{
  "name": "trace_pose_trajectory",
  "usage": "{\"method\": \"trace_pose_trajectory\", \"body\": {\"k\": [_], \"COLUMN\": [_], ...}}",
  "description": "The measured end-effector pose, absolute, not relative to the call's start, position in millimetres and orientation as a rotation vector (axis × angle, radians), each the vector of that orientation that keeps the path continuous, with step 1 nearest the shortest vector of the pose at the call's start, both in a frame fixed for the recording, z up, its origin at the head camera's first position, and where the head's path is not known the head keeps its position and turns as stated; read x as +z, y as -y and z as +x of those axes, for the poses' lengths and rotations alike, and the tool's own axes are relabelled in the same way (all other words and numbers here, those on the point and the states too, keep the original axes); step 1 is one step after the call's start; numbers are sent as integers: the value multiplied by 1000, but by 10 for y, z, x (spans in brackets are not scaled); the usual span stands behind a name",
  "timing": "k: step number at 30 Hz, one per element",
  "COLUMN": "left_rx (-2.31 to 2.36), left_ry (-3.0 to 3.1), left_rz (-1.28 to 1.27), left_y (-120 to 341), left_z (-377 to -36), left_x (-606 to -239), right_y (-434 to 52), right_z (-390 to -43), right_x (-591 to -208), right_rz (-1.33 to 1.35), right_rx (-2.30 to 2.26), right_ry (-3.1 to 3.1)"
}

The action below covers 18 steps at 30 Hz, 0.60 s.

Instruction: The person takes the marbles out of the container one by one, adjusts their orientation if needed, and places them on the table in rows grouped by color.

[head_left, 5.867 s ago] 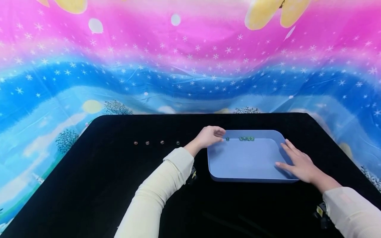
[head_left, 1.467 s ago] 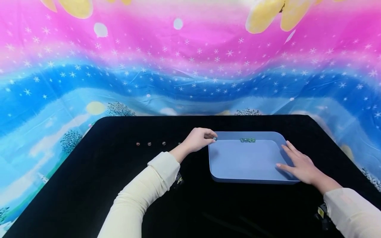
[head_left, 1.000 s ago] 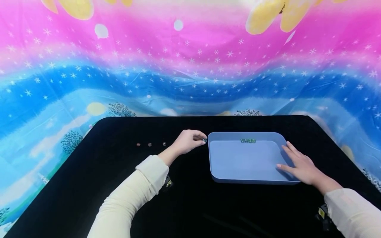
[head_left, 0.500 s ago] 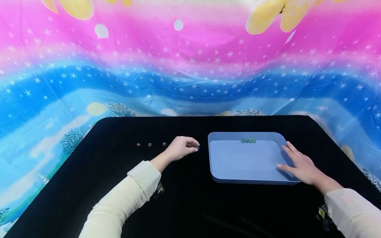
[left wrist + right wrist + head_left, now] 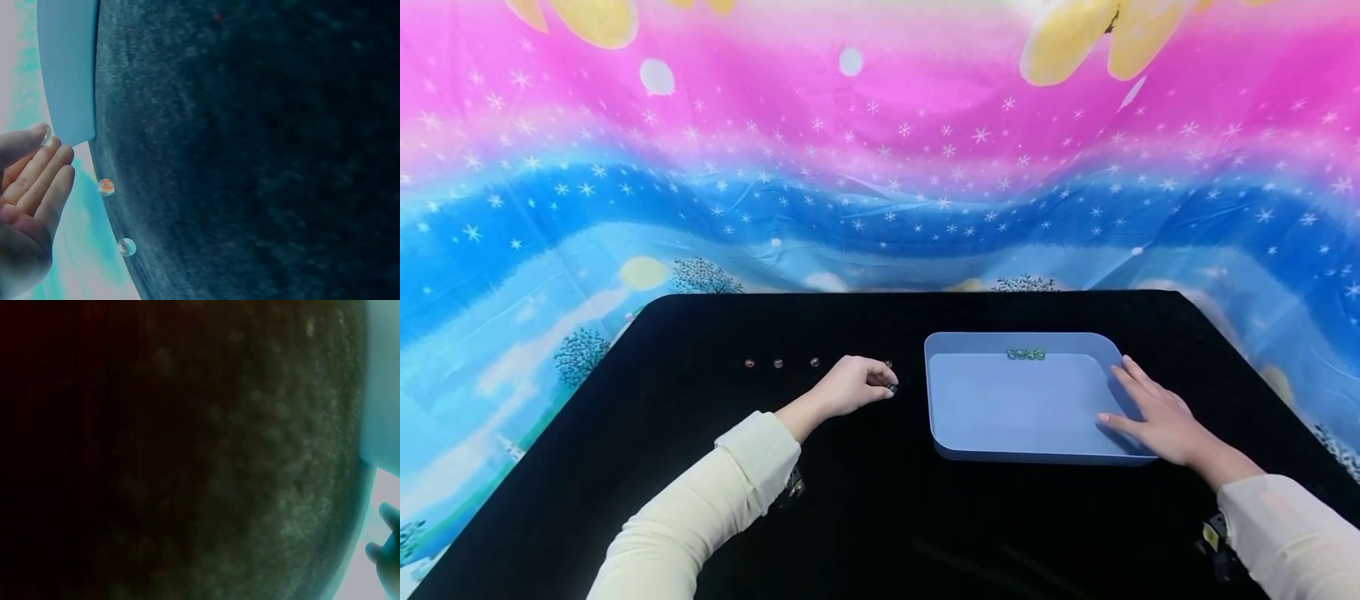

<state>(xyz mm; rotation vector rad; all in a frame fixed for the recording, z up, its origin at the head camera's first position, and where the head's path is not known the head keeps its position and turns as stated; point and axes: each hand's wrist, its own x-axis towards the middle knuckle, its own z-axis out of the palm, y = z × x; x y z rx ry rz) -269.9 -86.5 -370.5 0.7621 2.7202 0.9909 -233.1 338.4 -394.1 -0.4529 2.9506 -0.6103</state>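
Note:
My left hand (image 5: 850, 386) pinches a small clear glass marble (image 5: 892, 389) between thumb and fingertips, low over the black table left of the tray. In the left wrist view that marble (image 5: 47, 134) shows at the thumb tip, the other fingers extended. Just behind the fingers lies another marble (image 5: 888, 363). Across the table, my right hand (image 5: 1157, 414) rests with spread fingers on the right rim of a shallow blue-grey tray (image 5: 1007, 408). Inside, along its back wall, sits a short row of green-tinted marbles (image 5: 1026, 354).
Left of my left hand, spaced marbles (image 5: 778, 363) form a line on the black tablecloth (image 5: 587, 500). An orange-swirled marble (image 5: 106, 187) and a clear marble (image 5: 127, 247) show in the left wrist view. Behind the table hangs a colourful printed cloth (image 5: 880, 167).
Holding a marble, my left hand has moved from the tray's left rim leftward and nearer over the table. A lone marble seen earlier inside the tray's left part is gone from there. Right hand unchanged.

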Motion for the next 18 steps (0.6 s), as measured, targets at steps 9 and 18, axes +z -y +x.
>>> {"method": "trace_pose_trajectory", "body": {"k": [9,18], "left_rx": [885,810], "left_ry": [-2725,-2756], "left_rz": [774,789], "left_y": [870,871], "left_z": [-2670,-2651], "left_x": [-3792,-3836], "right_y": [-3383,-3391], "right_z": [-2340,-2340], "right_x": [-3940,-3961], "right_rz": [-445,-456], "right_rx": [-609,-596], "right_ry": [-2945,-2964]}}
